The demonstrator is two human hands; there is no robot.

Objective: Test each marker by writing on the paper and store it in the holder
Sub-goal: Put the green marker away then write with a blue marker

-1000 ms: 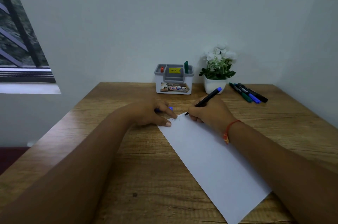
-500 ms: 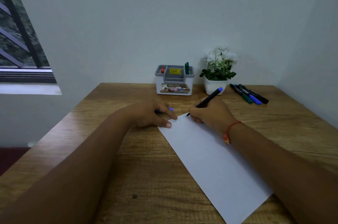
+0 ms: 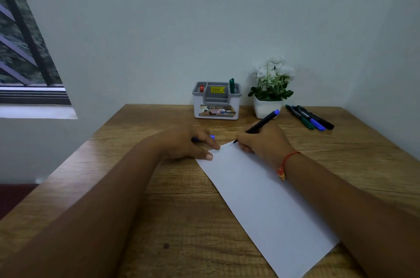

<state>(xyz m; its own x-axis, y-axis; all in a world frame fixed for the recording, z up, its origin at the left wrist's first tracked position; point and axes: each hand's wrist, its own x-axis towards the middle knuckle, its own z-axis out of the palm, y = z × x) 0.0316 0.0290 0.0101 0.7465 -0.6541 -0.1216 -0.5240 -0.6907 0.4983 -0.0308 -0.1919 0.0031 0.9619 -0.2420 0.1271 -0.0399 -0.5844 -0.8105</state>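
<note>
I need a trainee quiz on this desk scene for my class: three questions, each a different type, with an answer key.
1. True or false: the right hand holds the black marker with its tip on the paper.
2. How many markers stand in the holder? A one, B two, C four.
3. Fill in: the left hand presses the paper while holding a ____ cap.
Key: 1 true; 2 B; 3 blue.
</note>
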